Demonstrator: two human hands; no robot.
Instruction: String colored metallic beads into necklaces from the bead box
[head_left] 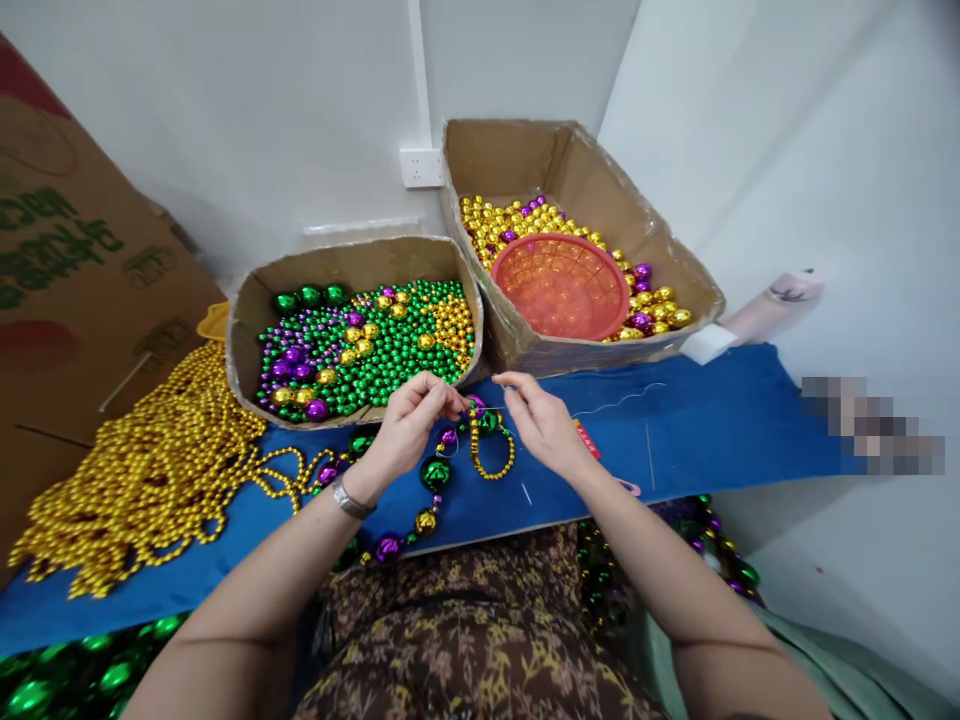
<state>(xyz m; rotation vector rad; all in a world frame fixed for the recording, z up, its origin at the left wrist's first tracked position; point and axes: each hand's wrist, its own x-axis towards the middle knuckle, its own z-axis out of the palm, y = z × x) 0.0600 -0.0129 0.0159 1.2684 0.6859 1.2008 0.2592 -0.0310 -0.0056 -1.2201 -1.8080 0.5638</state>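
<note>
Plastic, shiny and light, the bead strand (450,455) hangs limp near the blue table's (712,420) front edge. It looks slippery, best pinched at the string between beads. Left hand (409,425) fingers are pinched shut on it; right hand (544,420) fingers are curled, seemingly on thread. Behind stand a mixed-bead box (360,335) and an orange basket (562,285); gold strands (150,470) crowd the left.

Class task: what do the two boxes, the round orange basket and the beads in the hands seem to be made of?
Boxes: corrugated cardboard, brown, matte, frayed edges. Orange basket: probably plastic, translucent, moulded lattice. Beads between left hand and right hand: likely metallised plastic, mirror-glossy.
</note>
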